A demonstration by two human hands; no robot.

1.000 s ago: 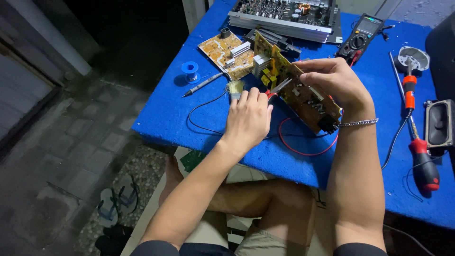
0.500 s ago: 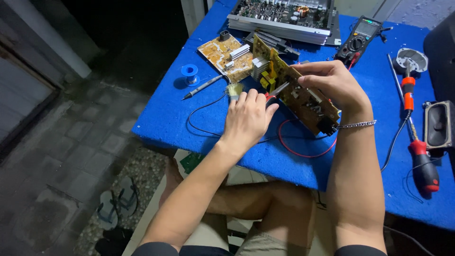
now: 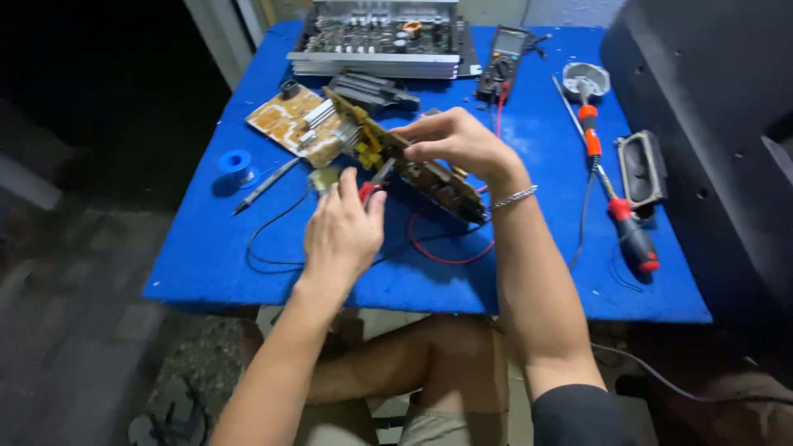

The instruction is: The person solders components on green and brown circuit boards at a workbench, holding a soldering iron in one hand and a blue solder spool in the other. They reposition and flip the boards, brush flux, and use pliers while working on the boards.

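At the far left of the blue table [image 3: 206,264] sits a small blue spool [image 3: 237,161], and just beside it lies a slim grey soldering iron [image 3: 266,185] with its tip toward the table's left edge. Behind these a flat tan circuit board [image 3: 291,124] rests on the cloth, bearing a dark round part and a silvery finned block.

The left hand [image 3: 340,235] comes up from below, fingers curled close together around a small red-handled tool [image 3: 372,186] whose dark tip points at the tilted circuit board [image 3: 405,161]. That board is long and narrow, yellowish-brown, crowded with small parts, yellow blocks near its upper left end and a black piece at its lower right end. It is raised off the table near the middle, slanting from upper left to lower right. A red wire [image 3: 438,252] loops on the cloth beneath it, with a thin black wire [image 3: 264,248] curling off to the left.

The right hand [image 3: 458,140], a silver bracelet [image 3: 514,196] on its wrist, grips the board from above, fingers bent and pinching its upper edge.

Behind stands a large open chassis [image 3: 376,41], then a dark multimeter [image 3: 504,54]. Further right lie orange-handled screwdrivers [image 3: 615,186], a round grey dish [image 3: 585,78] and an oblong speaker [image 3: 643,169]
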